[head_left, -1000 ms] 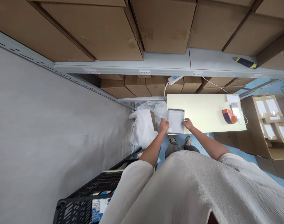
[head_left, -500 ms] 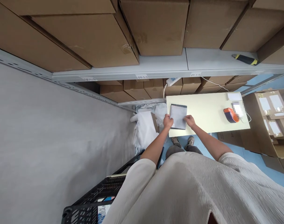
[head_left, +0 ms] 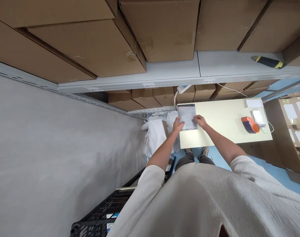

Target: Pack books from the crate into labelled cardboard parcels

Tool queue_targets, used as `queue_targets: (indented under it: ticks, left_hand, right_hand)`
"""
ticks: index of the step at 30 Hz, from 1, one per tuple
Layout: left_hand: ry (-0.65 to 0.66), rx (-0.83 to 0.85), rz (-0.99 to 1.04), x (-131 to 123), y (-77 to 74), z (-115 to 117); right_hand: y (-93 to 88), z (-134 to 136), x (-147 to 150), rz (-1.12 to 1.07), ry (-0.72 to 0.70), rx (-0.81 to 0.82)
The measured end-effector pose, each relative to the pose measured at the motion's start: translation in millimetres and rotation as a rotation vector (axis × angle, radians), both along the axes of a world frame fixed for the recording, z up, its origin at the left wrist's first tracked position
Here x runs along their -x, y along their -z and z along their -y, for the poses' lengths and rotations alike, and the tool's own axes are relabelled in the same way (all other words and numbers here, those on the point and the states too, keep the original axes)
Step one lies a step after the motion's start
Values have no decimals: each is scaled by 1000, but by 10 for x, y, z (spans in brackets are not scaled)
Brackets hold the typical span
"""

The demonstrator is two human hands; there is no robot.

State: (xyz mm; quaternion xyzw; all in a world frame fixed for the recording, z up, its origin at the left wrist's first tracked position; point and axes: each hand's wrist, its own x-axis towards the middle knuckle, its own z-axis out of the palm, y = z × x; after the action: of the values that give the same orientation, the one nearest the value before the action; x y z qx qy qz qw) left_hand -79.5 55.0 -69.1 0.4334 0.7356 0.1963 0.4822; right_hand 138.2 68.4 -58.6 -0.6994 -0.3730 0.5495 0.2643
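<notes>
Two hands, left hand [head_left: 177, 125] and right hand [head_left: 200, 121], clasp a grey booklet [head_left: 187, 116] by its near corners over the pale table's [head_left: 221, 125] left end, its long axis pointing away toward the shelf [head_left: 174, 70].

The flat packet [head_left: 187, 116] I hold is pale grey with a dark band along its far edge. The table [head_left: 221, 131] under it is pale yellow. To the right sits an orange and dark tape dispenser [head_left: 250, 124]. Far boxes [head_left: 160, 29] are plain brown, the shelf [head_left: 221, 65] light grey, the floor [head_left: 270, 166] blue. Near left, a black lattice crate [head_left: 103, 210]. My top [head_left: 201, 197] is cream, crinkled.
</notes>
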Motion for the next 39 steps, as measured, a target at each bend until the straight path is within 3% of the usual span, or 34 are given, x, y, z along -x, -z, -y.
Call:
queue_targets:
  ticks: [4,9,15,20,24,29,33,39]
  left_hand:
    - [24,10,28,47,-7,-16]
    - [29,-81,-105,8,-160,83]
    - [29,-138,-143,-219,-429,348]
    - [-20,-201,-153,-489,-648,690]
    - [-103,-256,-156,-777,-781,1109]
    - [-230,-293,-180,-1133,-847,1796]
    - [-340,-358,-205,-1211,-885,2355]
    - [-537,-448,-289,-1014,-981,3263]
  right_hand:
    - [-66,-23,-20,-8,-60,-3]
    - [-166,121,-92,66,-111,-48]
    - [-309,342,-272,51,-150,-30]
    - [-415,534,-503,71,-272,-94]
    - [-480,734,-700,55,-403,-151]
    - [-543,1052,-793,15,-559,-260]
    - [-586,1353,-607,-33,-713,-338]
    - [-587,1927,-98,-117,-960,-442]
